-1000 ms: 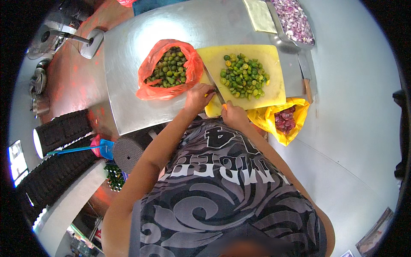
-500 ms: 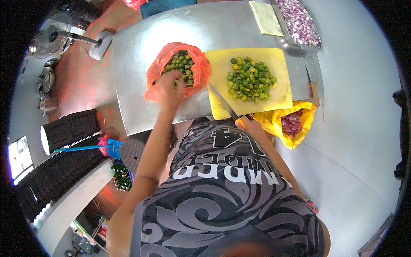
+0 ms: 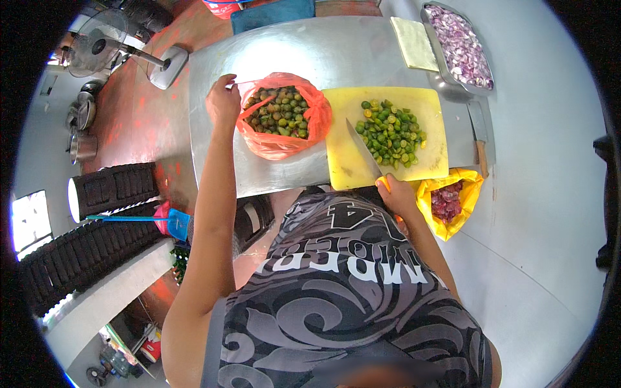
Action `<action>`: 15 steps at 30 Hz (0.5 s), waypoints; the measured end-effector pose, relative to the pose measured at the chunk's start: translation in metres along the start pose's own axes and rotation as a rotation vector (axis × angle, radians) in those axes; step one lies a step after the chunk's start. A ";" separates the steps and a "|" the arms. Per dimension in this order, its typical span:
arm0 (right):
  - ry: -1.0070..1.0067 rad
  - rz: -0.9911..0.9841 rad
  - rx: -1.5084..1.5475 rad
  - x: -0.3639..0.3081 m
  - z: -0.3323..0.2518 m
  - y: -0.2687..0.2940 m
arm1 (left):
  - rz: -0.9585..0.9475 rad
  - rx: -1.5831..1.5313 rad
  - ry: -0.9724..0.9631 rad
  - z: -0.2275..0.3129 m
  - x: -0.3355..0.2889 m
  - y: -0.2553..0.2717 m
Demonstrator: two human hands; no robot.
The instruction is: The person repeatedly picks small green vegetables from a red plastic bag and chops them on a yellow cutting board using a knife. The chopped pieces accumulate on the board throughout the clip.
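Note:
My left hand (image 3: 223, 97) is at the left side of an orange plastic bag (image 3: 275, 152), its fingers pinching a thin, stretched strip of the bag's rim. Small round green citrus fruits (image 3: 278, 113), some brownish, fill the bag. My right hand (image 3: 398, 195) is closed round the orange handle of a kitchen knife (image 3: 366, 150), low by my waist. The blade slants up and left over the yellow cutting board (image 3: 343, 158). Cut citrus halves (image 3: 390, 136) lie heaped on the board's right part.
A yellow bag (image 3: 475, 187) of dark red pieces hangs at the table's near right edge. Beyond it lies another knife with a wooden handle (image 3: 481, 158). A metal tray of chopped purple onions (image 3: 458, 42) and a folded cloth (image 3: 414, 44) are at the far right. A fan (image 3: 168, 66) stands left.
My left hand has come out from over the fruits to the bag's left rim and pulls it outward. The knife stays in my right hand. The view has shifted slightly.

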State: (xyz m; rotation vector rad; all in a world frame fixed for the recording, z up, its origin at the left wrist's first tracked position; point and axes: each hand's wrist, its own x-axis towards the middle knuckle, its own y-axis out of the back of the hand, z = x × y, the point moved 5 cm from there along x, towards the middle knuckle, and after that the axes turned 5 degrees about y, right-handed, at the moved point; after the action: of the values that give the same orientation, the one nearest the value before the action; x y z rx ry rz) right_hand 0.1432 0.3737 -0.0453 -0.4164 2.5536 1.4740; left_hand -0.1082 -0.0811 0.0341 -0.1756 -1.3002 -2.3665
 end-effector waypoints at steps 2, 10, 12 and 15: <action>-0.058 -0.004 0.024 -0.003 0.000 -0.005 | 0.033 0.005 -0.054 0.020 -0.002 0.004; -0.012 0.025 0.071 -0.005 -0.005 -0.009 | -0.412 0.134 -0.007 0.024 -0.052 -0.046; -0.008 0.037 0.073 -0.004 -0.006 -0.006 | -0.398 0.150 -0.092 0.013 -0.043 -0.061; 0.014 0.038 0.064 -0.004 -0.007 -0.004 | -0.472 0.141 -0.286 0.000 -0.033 -0.076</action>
State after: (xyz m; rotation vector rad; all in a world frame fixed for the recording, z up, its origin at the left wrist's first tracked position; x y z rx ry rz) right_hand 0.1482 0.3663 -0.0444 -0.3723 2.6260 1.4018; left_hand -0.1115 -0.0352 -0.0346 -0.1850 -1.8056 -2.6938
